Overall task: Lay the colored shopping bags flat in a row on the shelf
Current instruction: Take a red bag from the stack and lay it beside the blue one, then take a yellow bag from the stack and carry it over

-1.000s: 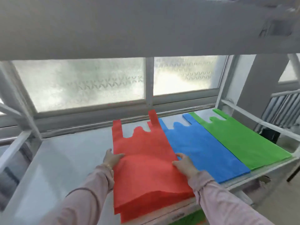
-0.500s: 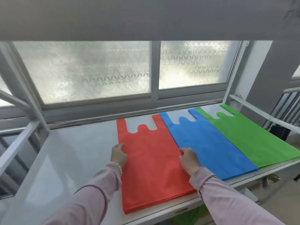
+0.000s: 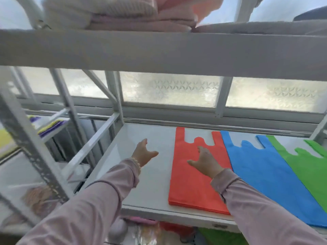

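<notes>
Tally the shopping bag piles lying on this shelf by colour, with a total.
Red non-woven shopping bag pile: 1
Blue non-woven shopping bag pile: 1
Green non-woven shopping bag pile: 1
Total: 3 piles, side by side on the white metal shelf.

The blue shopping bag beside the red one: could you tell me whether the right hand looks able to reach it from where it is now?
Probably yes. The right hand is open over the red bag, right next to the blue bag, and nothing lies between them on the shelf.
</notes>
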